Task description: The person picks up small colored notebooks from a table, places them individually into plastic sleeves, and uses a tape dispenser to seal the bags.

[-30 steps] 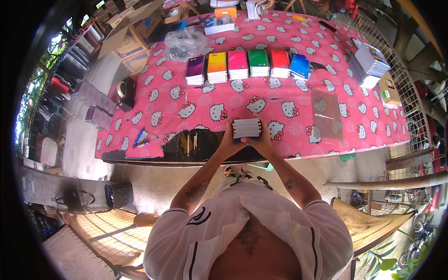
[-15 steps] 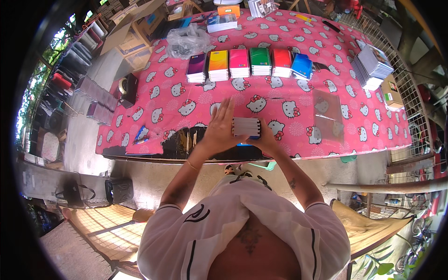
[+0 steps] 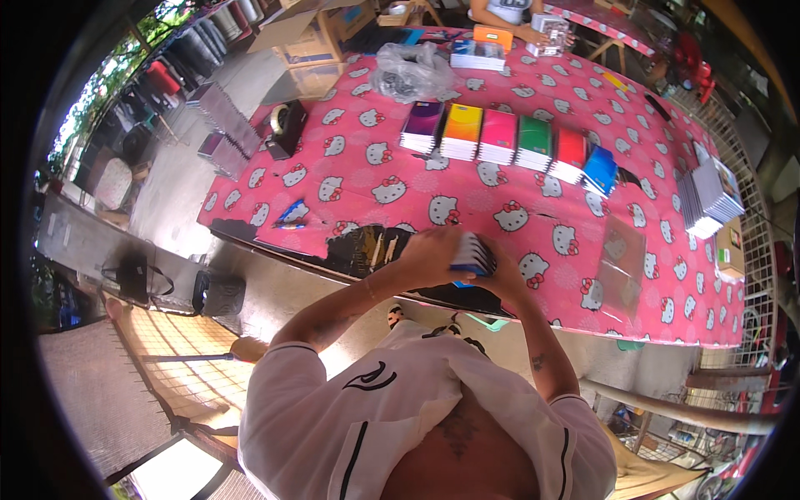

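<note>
A small stack of thin booklets [image 3: 474, 252] with white page edges and a blue cover is held in both hands over the near edge of the pink patterned table [image 3: 367, 158]. My left hand [image 3: 429, 254] covers its left side and top. My right hand [image 3: 498, 275] grips its right side from below. Further back lies a row of coloured booklet stacks: purple [image 3: 422, 127], yellow-orange [image 3: 461, 131], pink [image 3: 497, 137], green [image 3: 534, 143], red [image 3: 569, 154] and blue [image 3: 599, 169].
A clear plastic sleeve [image 3: 621, 265] lies to the right. Grey booklets [image 3: 710, 196] and a small box [image 3: 730, 248] sit at the right edge. A plastic bag [image 3: 412, 72], a tape roll [image 3: 282, 122] and pens [image 3: 290, 215] lie left. Another person's hands [image 3: 533, 32] work at the far end.
The view has swung, so the table now sits tilted. My hands have turned the small stack, which now shows its blue cover, and my left hand has closed over it.
</note>
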Demonstrator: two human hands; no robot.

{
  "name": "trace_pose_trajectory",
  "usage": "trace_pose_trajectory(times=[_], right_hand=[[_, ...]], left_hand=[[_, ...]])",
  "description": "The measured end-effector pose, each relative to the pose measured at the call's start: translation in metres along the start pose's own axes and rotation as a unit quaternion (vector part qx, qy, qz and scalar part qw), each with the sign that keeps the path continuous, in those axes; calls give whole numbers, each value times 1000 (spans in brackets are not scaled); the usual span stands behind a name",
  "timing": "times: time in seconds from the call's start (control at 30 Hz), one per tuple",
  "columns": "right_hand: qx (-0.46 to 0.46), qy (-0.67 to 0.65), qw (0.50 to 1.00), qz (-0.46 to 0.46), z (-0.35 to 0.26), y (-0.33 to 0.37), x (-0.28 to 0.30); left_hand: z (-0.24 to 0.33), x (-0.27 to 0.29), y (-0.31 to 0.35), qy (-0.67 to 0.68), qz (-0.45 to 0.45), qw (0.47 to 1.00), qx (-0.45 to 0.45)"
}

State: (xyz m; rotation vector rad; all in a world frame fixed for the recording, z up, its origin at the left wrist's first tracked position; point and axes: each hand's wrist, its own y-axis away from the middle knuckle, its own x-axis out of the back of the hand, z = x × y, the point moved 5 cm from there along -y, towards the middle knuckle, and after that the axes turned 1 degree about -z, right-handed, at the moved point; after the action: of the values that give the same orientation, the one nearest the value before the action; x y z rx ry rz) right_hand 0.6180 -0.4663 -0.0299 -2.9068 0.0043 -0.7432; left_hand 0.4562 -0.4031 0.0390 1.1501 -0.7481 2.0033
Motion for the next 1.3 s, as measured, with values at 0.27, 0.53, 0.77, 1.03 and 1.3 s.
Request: trace_pose_trajectory(times=[0.27,0.53,0.77,1.03,1.3], right_hand=[[132,91,986,41,-21,-130,-120],[-30,333,942,-38,-18,-196,-206],[-44,309,950,-9,-12,-196,-202],[-225,-113,959,129,-5,-215,-246],[39,171,984,-9,-64,-147,-270]], left_hand=[[-228,69,121,460,230,808,288],[-366,93,77,463,118,826,298],[-403,73,24,262,-50,913,309],[-432,84,60,196,106,932,286],[-420,104,232,-234,42,970,51]])
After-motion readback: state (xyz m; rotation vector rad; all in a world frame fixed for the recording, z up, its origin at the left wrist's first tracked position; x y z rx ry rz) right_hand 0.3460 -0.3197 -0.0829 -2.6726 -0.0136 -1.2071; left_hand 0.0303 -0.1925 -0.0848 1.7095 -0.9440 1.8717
